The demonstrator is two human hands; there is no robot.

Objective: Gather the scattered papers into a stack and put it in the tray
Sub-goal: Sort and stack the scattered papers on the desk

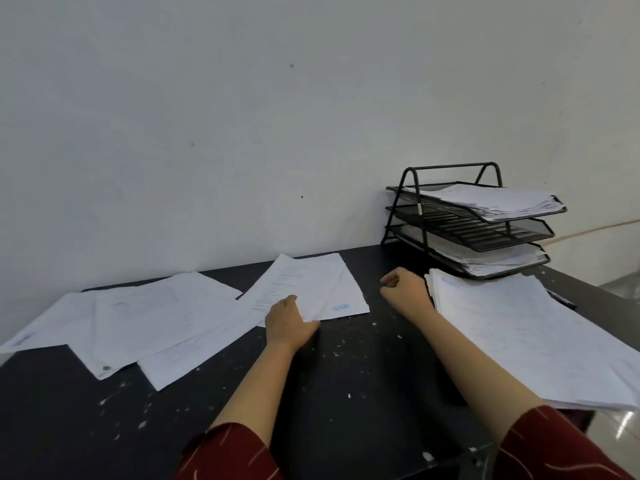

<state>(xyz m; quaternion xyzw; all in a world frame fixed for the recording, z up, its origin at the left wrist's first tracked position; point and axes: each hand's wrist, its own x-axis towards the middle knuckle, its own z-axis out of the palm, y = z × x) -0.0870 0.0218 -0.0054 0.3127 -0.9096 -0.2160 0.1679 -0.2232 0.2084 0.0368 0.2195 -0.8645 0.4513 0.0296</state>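
Blue stamps on the papers stay illegible.

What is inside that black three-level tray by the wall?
The black tray holds paper piles on its top shelf and bottom shelf; the middle shelf looks empty, though its back is hidden.
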